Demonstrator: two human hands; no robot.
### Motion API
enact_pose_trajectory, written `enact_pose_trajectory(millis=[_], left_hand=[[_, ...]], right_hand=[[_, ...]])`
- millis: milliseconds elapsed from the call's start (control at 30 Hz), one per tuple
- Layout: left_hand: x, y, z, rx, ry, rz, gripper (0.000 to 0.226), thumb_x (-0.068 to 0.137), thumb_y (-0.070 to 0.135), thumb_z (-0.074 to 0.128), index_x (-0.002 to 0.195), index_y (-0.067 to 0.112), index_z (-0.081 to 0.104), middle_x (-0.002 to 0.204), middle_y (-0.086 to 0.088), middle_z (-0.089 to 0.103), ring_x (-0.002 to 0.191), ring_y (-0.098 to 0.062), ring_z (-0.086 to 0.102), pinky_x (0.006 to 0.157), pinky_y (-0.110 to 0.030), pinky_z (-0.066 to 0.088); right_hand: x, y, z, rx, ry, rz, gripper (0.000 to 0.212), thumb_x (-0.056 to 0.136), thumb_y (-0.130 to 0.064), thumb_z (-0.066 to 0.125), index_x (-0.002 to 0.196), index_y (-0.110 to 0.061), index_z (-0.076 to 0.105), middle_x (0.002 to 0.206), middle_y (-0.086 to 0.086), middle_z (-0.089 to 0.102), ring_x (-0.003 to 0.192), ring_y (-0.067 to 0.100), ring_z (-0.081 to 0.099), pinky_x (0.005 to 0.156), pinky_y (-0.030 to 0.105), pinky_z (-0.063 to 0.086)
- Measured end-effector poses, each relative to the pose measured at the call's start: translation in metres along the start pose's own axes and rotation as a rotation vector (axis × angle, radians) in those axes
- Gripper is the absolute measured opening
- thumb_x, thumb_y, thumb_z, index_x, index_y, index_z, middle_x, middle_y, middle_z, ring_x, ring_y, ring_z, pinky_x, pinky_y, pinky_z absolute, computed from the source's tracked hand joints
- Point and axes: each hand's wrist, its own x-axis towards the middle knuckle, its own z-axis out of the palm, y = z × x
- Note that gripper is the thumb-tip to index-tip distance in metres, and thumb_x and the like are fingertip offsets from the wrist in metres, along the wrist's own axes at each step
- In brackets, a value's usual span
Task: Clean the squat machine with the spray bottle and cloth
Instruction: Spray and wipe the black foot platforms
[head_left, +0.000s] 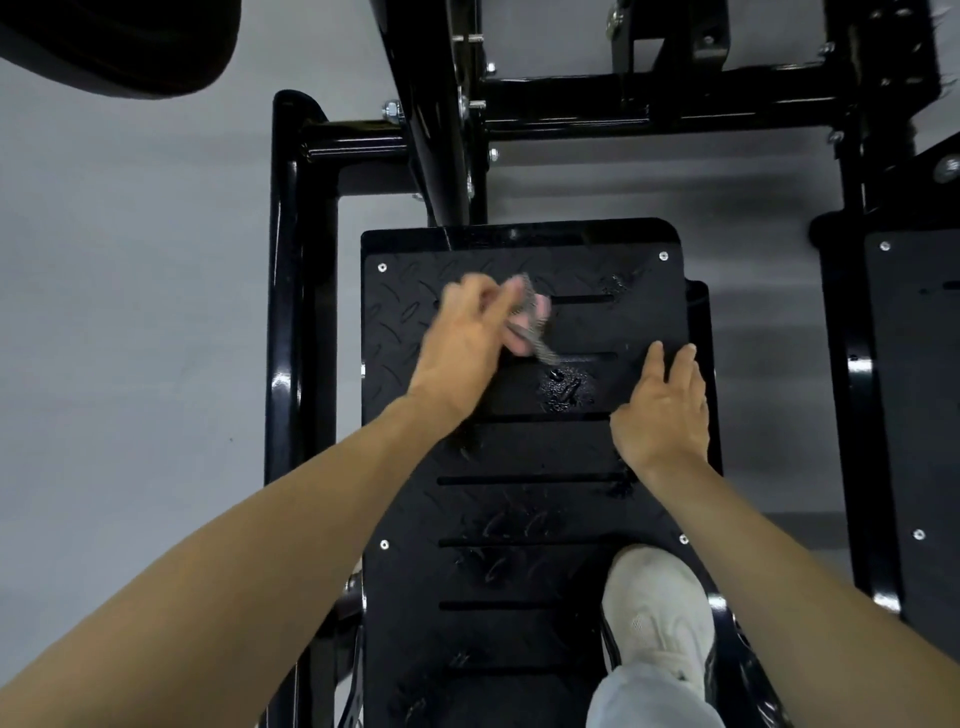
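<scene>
The fingers (493, 306) of the left hand (467, 343) are curled and pinched round a small bunched cloth (530, 322), pinkish-grey and too blurred to read its folds; the blur suggests a wipe in progress. The cloth sits against the upper part of the squat machine's black footplate (519, 519), near its far edge. The right hand (662, 415) lies flat on the same plate near its right edge, its fingers (655, 364) straight and close together, holding nothing and seemingly bracing. Between the two hands, just nearer the person than the cloth and a little to its right, is a glistening wet patch (565, 391) on the tread pattern. That is the relation the next stroke turns on: the cloth has to be drawn back and rightward to reach it, and the left hand, which has the cloth, is the nearer one for it. The plate's long axis runs away from the person, with narrow slots crossing it, so strokes along the slots would go side to side. Smaller wet marks show lower down the plate, so much of it probably remains to be wiped. A pale shoe (657, 613) stands on the plate's near right corner. The spray bottle is not in view. Glossy black frame tubes (291, 312) flank the plate above a grey floor (130, 312).
</scene>
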Motion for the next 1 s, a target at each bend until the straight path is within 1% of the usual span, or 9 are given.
enact_pose_trajectory(millis=[67,167,233,433,567,633,833,933,1000], left_hand=[[0.006,-0.012,-0.011,-0.143,0.295,-0.315,0.027,0.097,0.019,0.049,0.115,0.003,0.061,0.108,0.003,0.057,0.094,0.001,0.053,0.073,-0.001,0.04],[0.01,-0.037,-0.011,0.093,0.365,-0.67,0.048,0.09,-0.003,0.044,0.137,0.001,0.044,0.13,-0.019,0.04,0.115,-0.026,0.039,0.096,-0.024,0.041],[0.009,-0.028,-0.004,0.178,0.222,-0.61,0.055,0.086,-0.006,0.043,0.14,0.002,0.039,0.133,-0.021,0.036,0.113,-0.034,0.038,0.095,-0.038,0.042],[0.003,-0.012,0.029,-0.009,-0.057,0.057,0.058,0.085,-0.013,0.051,0.138,0.01,0.046,0.123,-0.001,0.046,0.109,-0.024,0.054,0.089,-0.037,0.049],[0.028,-0.006,0.006,-0.115,0.393,-0.383,0.043,0.095,0.0,0.045,0.134,0.015,0.052,0.111,-0.008,0.05,0.094,-0.015,0.045,0.074,-0.028,0.045],[0.035,-0.004,0.007,-0.022,0.325,-0.471,0.049,0.091,-0.005,0.043,0.137,0.012,0.048,0.115,-0.011,0.045,0.096,-0.02,0.044,0.074,-0.033,0.048],[0.04,0.054,0.053,-0.001,-0.185,0.023,0.046,0.09,0.002,0.047,0.132,0.022,0.052,0.132,-0.011,0.045,0.116,-0.028,0.044,0.092,-0.038,0.044],[0.055,0.08,0.057,0.08,-0.33,0.432,0.021,0.1,0.037,0.039,0.106,0.023,0.053,0.108,-0.001,0.053,0.087,-0.017,0.057,0.067,-0.03,0.043],[0.076,0.09,0.048,0.036,-0.26,0.482,0.025,0.1,0.04,0.039,0.09,0.019,0.047,0.089,0.002,0.058,0.071,-0.01,0.055,0.063,-0.028,0.039]], right_hand=[[0.0,0.0,0.0,0.012,-0.005,-0.004,0.078,0.09,-0.008,0.048,0.153,-0.01,0.001,0.158,0.018,-0.01,0.146,0.031,-0.004,0.119,0.044,0.012],[0.0,0.004,0.001,0.0,-0.006,-0.014,0.077,0.091,-0.007,0.046,0.152,-0.011,-0.001,0.158,0.017,-0.012,0.147,0.031,-0.005,0.12,0.044,0.011],[0.0,0.007,0.001,-0.034,-0.003,-0.035,0.078,0.092,-0.009,0.047,0.153,-0.011,-0.002,0.157,0.018,-0.012,0.147,0.031,-0.004,0.12,0.043,0.011],[0.0,0.005,-0.001,-0.007,-0.008,-0.019,0.075,0.092,-0.008,0.044,0.153,-0.012,-0.001,0.158,0.016,-0.012,0.147,0.03,-0.004,0.12,0.043,0.012],[0.0,0.005,-0.002,0.003,-0.021,-0.026,0.074,0.093,-0.008,0.043,0.152,-0.012,-0.001,0.158,0.016,-0.012,0.147,0.03,-0.005,0.12,0.043,0.012],[-0.001,0.007,-0.003,-0.012,-0.02,-0.045,0.075,0.093,-0.009,0.044,0.152,-0.012,-0.002,0.158,0.016,-0.013,0.147,0.03,-0.005,0.12,0.043,0.011],[-0.002,0.016,-0.006,-0.09,-0.026,-0.101,0.078,0.093,-0.012,0.046,0.152,-0.013,-0.004,0.157,0.016,-0.014,0.147,0.029,-0.004,0.12,0.042,0.01],[-0.001,0.016,-0.006,-0.084,-0.023,-0.121,0.079,0.092,-0.014,0.05,0.153,-0.013,-0.002,0.158,0.015,-0.01,0.147,0.029,-0.002,0.12,0.042,0.012],[0.0,0.018,-0.007,-0.07,-0.018,-0.137,0.079,0.092,-0.016,0.05,0.153,-0.014,0.0,0.158,0.013,-0.006,0.146,0.028,0.0,0.12,0.042,0.012]])
